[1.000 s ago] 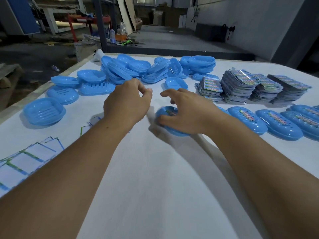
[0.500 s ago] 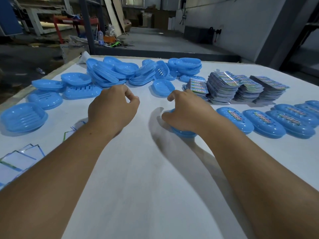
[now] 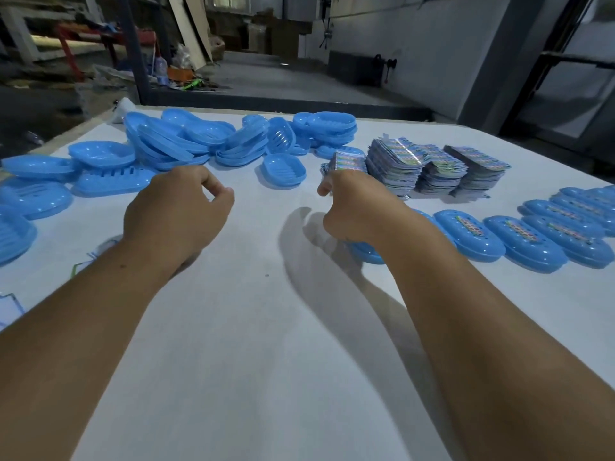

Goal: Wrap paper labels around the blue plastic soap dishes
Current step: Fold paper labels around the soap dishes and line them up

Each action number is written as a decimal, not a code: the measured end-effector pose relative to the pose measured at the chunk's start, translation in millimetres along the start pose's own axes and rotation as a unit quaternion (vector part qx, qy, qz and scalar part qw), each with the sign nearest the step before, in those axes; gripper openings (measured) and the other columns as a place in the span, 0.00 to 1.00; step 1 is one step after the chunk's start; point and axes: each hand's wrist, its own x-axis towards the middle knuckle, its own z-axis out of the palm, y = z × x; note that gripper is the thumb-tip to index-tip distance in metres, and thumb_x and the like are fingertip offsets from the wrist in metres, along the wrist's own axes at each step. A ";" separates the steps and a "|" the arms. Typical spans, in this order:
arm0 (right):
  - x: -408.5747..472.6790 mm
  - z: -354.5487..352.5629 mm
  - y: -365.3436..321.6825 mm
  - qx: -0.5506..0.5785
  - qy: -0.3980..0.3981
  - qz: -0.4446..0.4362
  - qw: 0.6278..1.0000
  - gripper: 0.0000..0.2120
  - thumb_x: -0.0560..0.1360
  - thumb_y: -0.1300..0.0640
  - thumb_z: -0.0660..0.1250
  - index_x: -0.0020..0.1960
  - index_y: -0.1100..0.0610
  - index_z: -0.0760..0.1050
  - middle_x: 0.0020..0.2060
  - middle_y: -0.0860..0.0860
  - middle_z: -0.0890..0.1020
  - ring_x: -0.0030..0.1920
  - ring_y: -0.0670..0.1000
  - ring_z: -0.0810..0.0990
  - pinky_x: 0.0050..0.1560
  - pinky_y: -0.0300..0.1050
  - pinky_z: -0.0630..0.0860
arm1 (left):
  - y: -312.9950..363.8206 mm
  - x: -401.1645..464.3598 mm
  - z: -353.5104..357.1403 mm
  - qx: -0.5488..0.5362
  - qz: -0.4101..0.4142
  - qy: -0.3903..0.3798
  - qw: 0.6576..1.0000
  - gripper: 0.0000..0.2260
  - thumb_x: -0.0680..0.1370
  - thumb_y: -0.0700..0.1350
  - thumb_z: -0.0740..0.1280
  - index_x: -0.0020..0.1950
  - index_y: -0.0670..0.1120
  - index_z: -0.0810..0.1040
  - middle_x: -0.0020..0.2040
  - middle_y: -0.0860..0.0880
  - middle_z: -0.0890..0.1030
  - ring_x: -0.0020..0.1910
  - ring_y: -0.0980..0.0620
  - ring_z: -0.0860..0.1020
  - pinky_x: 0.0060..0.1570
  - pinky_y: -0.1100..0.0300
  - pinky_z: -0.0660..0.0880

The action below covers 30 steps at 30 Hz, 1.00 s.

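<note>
Paper sheets with green and blue borders (image 3: 11,304) peek in at the near left edge of the white surface (image 3: 266,344). Beyond them, loose blue soap dishes (image 3: 100,154) lie singly along the far left, and further right they heap into a tangled pile (image 3: 186,141) near the far edge, with one open dish (image 3: 284,170) sitting apart in front of the pile. My left hand (image 3: 173,214) hovers over the surface, its fingers (image 3: 216,191) curled in with the thumb tip meeting them; they hold nothing that I can see. My right hand (image 3: 359,207) reaches toward the nearest of the stacked paper labels (image 3: 346,161); its fingers (image 3: 327,186) are curled at the stack's edge, but whether they pinch a label I cannot tell. A blue dish (image 3: 364,254) shows partly under my right wrist. Right of it, taller label stacks (image 3: 432,164) stand side by side, and a row of closed, labelled dishes (image 3: 525,241) runs along the right side, each with a coloured band across its top. Past the surface, the room is dim: a grey concrete floor (image 3: 283,78), leaning boards (image 3: 189,28) and clutter at the far left, and a grey wall (image 3: 449,44) at the far right.
</note>
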 end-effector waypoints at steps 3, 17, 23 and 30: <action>-0.6 -1.0 -0.1 -0.003 -0.002 -0.003 1.000 0.23 0.71 0.63 0.63 0.65 0.53 0.76 0.63 0.54 0.76 0.59 0.59 0.77 0.57 0.52 0.79 | -0.7 -0.1 -0.5 0.001 0.000 -0.002 1.000 0.09 0.78 0.59 0.65 0.45 0.56 0.77 0.43 0.52 0.80 0.42 0.48 0.77 0.42 0.53 0.73; 2.6 29.2 -28.4 0.040 0.014 -0.114 0.993 0.15 0.74 0.50 0.66 0.60 0.46 0.80 0.55 0.46 0.83 0.56 0.52 0.79 0.54 0.47 0.77 | -5.4 2.1 -1.5 0.058 -0.002 -0.014 0.998 0.10 0.78 0.57 0.63 0.44 0.55 0.79 0.37 0.55 0.77 0.38 0.51 0.76 0.38 0.57 0.70; 8.6 34.7 -24.8 0.044 0.015 -0.120 0.992 0.13 0.75 0.49 0.65 0.59 0.46 0.80 0.52 0.43 0.83 0.52 0.49 0.78 0.47 0.43 0.71 | -27.8 14.1 -13.5 0.079 -0.038 0.049 0.995 0.09 0.78 0.51 0.63 0.45 0.49 0.80 0.43 0.50 0.80 0.43 0.47 0.75 0.39 0.54 0.67; 10.5 36.0 -22.0 0.044 0.024 -0.128 0.990 0.13 0.75 0.47 0.67 0.58 0.45 0.80 0.51 0.42 0.84 0.48 0.48 0.76 0.45 0.42 0.68 | -56.1 28.5 -29.6 0.169 -0.062 0.058 0.982 0.14 0.82 0.50 0.60 0.63 0.47 0.78 0.62 0.45 0.78 0.64 0.40 0.71 0.58 0.44 0.70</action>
